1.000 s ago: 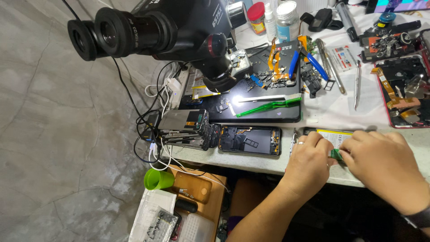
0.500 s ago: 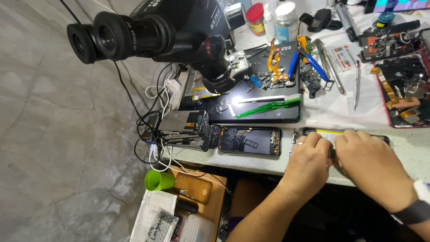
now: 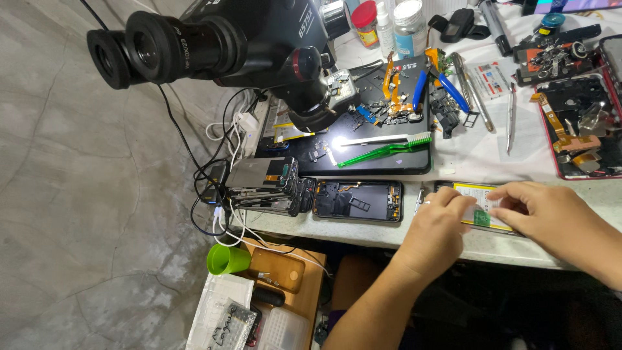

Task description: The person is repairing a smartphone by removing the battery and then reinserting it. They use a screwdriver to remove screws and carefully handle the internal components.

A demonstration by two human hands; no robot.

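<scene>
Opened phone: one, back cover off, yellow-labelled battery showing, flat at the near edge of the white surface, under both hands.
Left hand: fingers curled down on the phone's left end, pinning it.
Right hand: fingertips narrowed at a small green piece on the battery — grip itself hidden.
Doing it well: judged, hold the body steady and lift gently, low and slow.
Other opened phone: one, just left.
Stacked phones: several.
Microscope: one.
Green cup: one — below.
</scene>
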